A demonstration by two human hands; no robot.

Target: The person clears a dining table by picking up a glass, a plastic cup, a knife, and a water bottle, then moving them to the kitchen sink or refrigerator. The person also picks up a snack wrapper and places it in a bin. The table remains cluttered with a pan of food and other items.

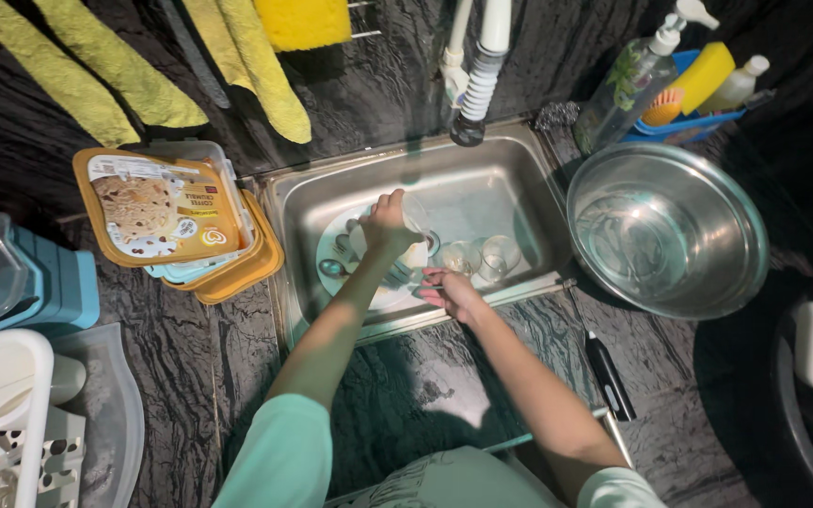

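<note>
Your left hand (386,221) pinches a clear glass (413,213) over the sink (482,169); your right hand (449,290) hangs half-curled, empty. Wet glass could slip and crack the plate (331,252) or glasses (482,256) below.

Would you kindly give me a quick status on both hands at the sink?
Left hand shut on clear glass cup over steel sink. Right hand low at sink's front edge, grip unclear. Two more clear glasses lying close by.

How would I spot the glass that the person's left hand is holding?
Find the steel sink set in the dark counter. Over its plate, the left hand grips a clear glass raised and tilted. The other two glasses lie untouched on the sink floor to its right.
</note>
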